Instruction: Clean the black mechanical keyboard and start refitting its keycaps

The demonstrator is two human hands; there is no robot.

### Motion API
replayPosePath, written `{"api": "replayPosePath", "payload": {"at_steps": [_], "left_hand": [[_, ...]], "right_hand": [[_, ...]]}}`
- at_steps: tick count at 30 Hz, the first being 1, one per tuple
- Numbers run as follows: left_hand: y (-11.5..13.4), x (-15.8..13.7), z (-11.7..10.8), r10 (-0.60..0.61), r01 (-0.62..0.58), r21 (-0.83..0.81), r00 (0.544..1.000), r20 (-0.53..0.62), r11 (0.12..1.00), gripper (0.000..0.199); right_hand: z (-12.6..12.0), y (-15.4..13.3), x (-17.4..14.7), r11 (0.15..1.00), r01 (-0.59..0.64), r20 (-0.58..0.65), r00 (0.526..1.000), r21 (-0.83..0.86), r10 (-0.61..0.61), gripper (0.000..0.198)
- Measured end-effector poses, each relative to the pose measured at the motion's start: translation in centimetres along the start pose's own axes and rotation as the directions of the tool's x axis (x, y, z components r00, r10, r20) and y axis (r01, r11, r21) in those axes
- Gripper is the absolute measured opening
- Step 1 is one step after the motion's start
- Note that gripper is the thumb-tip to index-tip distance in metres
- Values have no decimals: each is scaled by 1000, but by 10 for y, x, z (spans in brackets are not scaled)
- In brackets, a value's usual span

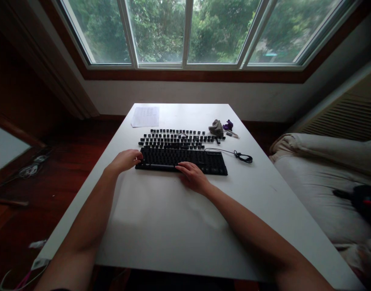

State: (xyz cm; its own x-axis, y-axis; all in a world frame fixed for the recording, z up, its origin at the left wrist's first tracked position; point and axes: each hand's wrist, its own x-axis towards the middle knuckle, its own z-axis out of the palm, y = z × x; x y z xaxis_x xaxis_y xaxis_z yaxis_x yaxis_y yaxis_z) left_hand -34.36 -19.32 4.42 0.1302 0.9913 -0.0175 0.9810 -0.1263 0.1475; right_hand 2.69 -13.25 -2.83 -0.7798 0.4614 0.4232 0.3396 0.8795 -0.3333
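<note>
A black keyboard (203, 161) lies flat across the middle of the white table, its thin cable running out from the back. At its left end is my left hand (127, 158), fingers bent and closed around the edge. My right hand (193, 174) rests against the front edge near the middle, its fingers stretched out to the left and touching the keyboard; the underside of this hand is hidden. Just behind the keyboard, loose black keycaps (173, 140) stand in several rows on the tabletop.
A printed paper sheet (145, 117) lies at the back left. Grey cloth (216, 127), purple cloth (228, 125) and small slim tools (232, 133) sit at the back right. A coiled black cable (243, 157) is right of the keyboard. A pale sofa (319, 194) stands beyond the table's right edge.
</note>
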Motion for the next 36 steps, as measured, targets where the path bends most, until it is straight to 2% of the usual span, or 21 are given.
{"api": "replayPosePath", "payload": {"at_steps": [6, 17, 25, 30, 36], "left_hand": [[6, -2, -4, 27, -27, 31, 1000, -15, 999, 13], [9, -4, -5, 8, -7, 26, 1000, -15, 1000, 11], [16, -4, -7, -41, 42, 65, 999, -18, 997, 11], [11, -5, -5, -100, 99, 46, 995, 15, 994, 12], [4, -4, -2, -40, 41, -9, 999, 10, 999, 20]], "right_hand": [[0, 0, -1, 1000, 0, -1, 1000, -4, 0, 47], [-1, -1, 0, 1000, -3, 10, 1000, -18, 3, 48], [-3, -4, 1, 1000, -8, 12, 1000, -10, 8, 49], [-3, -5, 1, 1000, -7, 3, 1000, -8, 7, 48], [0, -2, 0, 1000, -3, 6, 1000, -20, 3, 46]]}}
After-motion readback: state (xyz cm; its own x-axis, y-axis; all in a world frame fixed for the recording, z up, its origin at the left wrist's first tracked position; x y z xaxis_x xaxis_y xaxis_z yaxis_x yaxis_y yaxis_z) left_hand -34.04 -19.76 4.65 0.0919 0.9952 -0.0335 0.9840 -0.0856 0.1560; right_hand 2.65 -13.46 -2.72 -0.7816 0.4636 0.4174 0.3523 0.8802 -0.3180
